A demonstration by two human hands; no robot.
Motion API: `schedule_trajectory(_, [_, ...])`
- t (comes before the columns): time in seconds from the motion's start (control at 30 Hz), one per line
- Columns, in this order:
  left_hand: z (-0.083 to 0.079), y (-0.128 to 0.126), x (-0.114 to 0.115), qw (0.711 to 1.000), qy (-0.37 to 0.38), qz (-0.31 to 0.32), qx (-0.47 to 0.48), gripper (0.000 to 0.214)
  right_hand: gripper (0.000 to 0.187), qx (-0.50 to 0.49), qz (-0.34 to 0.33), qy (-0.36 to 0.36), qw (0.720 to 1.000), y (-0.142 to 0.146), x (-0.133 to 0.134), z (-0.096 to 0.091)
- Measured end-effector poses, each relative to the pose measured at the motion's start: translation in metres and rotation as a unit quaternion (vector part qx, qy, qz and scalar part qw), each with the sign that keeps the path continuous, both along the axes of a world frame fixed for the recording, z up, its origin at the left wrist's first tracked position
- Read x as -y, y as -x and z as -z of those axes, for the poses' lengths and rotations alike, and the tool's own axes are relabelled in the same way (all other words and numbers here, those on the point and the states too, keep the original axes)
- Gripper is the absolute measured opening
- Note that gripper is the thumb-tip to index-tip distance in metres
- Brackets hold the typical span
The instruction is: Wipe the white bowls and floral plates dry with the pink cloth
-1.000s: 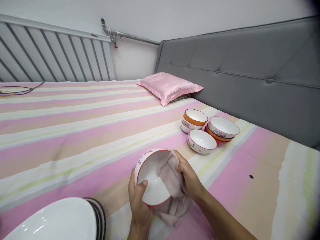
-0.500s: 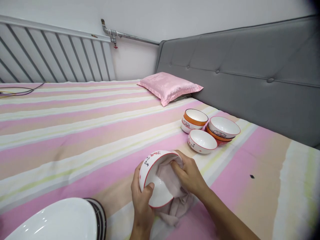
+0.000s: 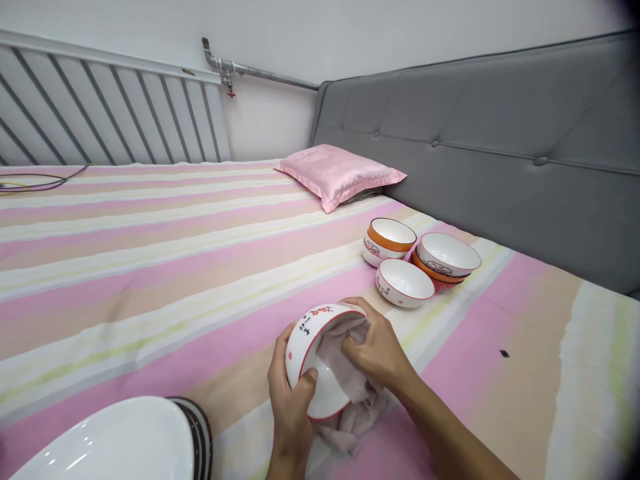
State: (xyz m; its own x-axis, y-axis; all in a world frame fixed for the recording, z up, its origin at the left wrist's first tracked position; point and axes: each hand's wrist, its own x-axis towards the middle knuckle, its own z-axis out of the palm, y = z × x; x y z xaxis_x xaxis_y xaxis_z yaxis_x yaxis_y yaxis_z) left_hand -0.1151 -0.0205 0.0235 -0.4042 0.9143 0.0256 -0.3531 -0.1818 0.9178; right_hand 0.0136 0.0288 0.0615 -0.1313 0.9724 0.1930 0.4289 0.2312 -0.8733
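Observation:
A white bowl (image 3: 325, 393) with a red rim and red flower and black character prints is tilted on its side between my hands, its opening facing right and toward me. My left hand (image 3: 293, 393) grips its left wall, thumb over the rim inside. A pale pinkish-grey cloth (image 3: 343, 357) is pressed against the inner wall by my right hand (image 3: 373, 343), whose fingers pinch cloth and rim together at the upper right. The cloth's loose end hangs below the rim over the bed. Some right-hand fingers are hidden behind the bowl.
Beyond my hands stand a single small bowl (image 3: 405, 283), a stack of orange-and-white bowls (image 3: 390, 240) and another bowl stack (image 3: 449, 255). White plates (image 3: 120, 440) are piled at lower left. A pink pillow (image 3: 340, 170) lies by the grey headboard (image 3: 480, 127) on the striped bedsheet (image 3: 150, 280).
The bowl and my left hand have shifted slightly right, and the bowl has turned a little. My right hand with the cloth has moved slightly along the inner wall.

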Motion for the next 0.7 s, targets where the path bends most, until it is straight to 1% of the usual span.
schedule_trajectory(0.07, [-0.0003, 0.0, -0.0002, 1.0, 0.002, 0.003, 0.005, 0.057, 0.046, 0.007, 0.001, 0.016, 1.0, -0.0005, 0.0, 0.0017])
schedule_trajectory(0.13, [0.0, -0.0002, -0.0001, 1.0, 0.005, 0.001, 0.004, 0.058, 0.044, 0.016, 0.013, 0.025, 0.999, -0.0003, 0.0005, 0.0027])
schedule_trajectory(0.27, [0.0019, -0.0014, 0.0005, 1.0, 0.004, -0.011, -0.004, 0.058, 0.032, 0.03, 0.056, 0.017, 0.998, 0.0027, 0.0024, 0.0036])
schedule_trajectory(0.43, [0.0036, -0.0018, 0.0008, 1.0, -0.007, -0.016, -0.021, 0.058, 0.02, -0.003, 0.072, 0.012, 0.997, 0.0053, 0.0029, 0.0044])
schedule_trajectory(0.53, [0.0027, -0.0004, 0.0007, 0.999, -0.014, 0.003, -0.03, 0.058, 0.02, -0.033, 0.065, 0.003, 0.997, 0.0035, 0.002, 0.0059])
schedule_trajectory(0.63, [0.0011, 0.0022, 0.0006, 0.998, -0.014, 0.028, -0.046, 0.058, 0.027, -0.056, 0.04, -0.02, 0.997, -0.0004, 0.0011, 0.0076])
schedule_trajectory(0.7, [-0.0001, 0.0044, 0.0004, 0.997, -0.012, 0.045, -0.062, 0.058, 0.03, -0.054, 0.021, -0.032, 0.998, -0.003, 0.0004, 0.008])
